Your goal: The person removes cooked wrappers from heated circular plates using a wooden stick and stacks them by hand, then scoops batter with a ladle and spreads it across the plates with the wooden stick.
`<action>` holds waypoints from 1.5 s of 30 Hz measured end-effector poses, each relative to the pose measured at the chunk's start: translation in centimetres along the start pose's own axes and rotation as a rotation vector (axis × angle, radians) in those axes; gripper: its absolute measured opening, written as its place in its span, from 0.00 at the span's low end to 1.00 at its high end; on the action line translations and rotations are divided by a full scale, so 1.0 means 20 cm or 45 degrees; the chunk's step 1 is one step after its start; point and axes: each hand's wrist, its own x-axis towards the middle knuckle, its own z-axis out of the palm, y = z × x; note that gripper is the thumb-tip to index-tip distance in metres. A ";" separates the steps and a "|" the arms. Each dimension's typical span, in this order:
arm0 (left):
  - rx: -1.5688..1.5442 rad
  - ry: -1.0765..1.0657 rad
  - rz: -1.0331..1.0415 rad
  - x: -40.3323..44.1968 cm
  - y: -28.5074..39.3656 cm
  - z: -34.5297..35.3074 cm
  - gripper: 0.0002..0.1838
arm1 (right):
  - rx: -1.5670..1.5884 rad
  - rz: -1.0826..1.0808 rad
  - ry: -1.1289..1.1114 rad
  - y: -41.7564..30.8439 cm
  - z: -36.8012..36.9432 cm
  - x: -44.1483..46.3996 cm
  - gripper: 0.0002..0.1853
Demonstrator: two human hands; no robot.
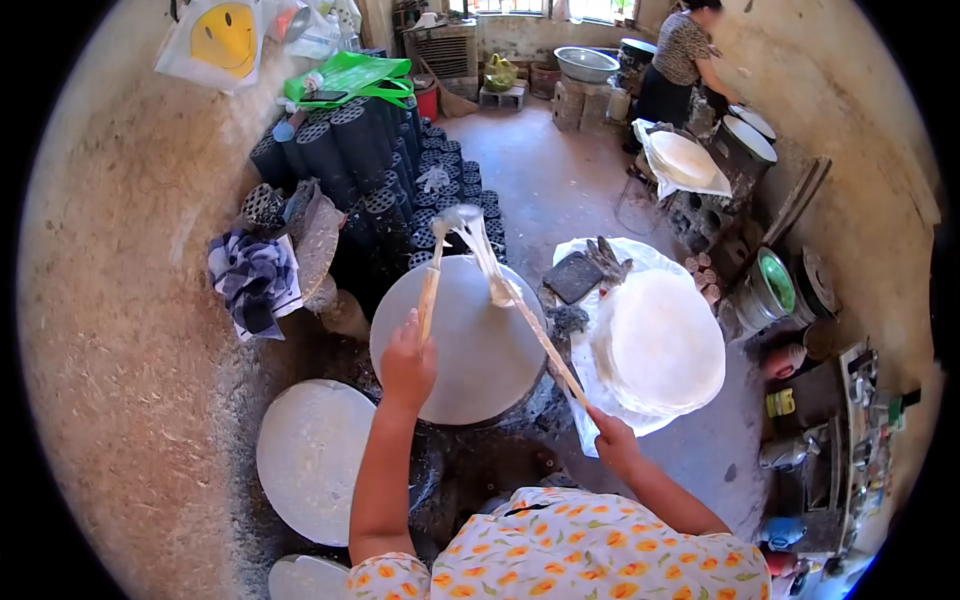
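Note:
My left hand is closed round a short wooden handle that points up and away over the round grey griddle. My right hand grips a long thin wooden stick, slanting up to the left across the griddle's right edge. Sticky white batter clings to the far ends of both tools and stretches between them, so the exact shape of those ends is hidden. Right of the griddle, a stack of thin round pancakes lies on white plastic sheeting.
A dark square pad lies beside the stack. Beyond the griddle stand black honeycomb coal briquettes. A round white-topped disc is at the near left. Another person works at the back right, near more pancakes.

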 end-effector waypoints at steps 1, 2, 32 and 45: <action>0.005 0.005 -0.007 0.00 0.06 -0.02 0.21 | 0.020 -0.023 0.036 0.00 0.01 0.02 0.33; -0.565 -0.120 -0.505 0.00 0.13 -0.06 0.18 | 0.018 -0.031 0.030 0.02 0.05 0.09 0.33; -1.853 0.122 -1.417 -0.34 0.04 -0.37 0.15 | 0.031 -0.192 -0.483 -0.54 0.32 0.56 0.31; -1.764 0.278 -1.421 -0.45 0.03 -0.37 0.15 | 0.157 -0.042 -0.594 -0.61 0.27 0.69 0.32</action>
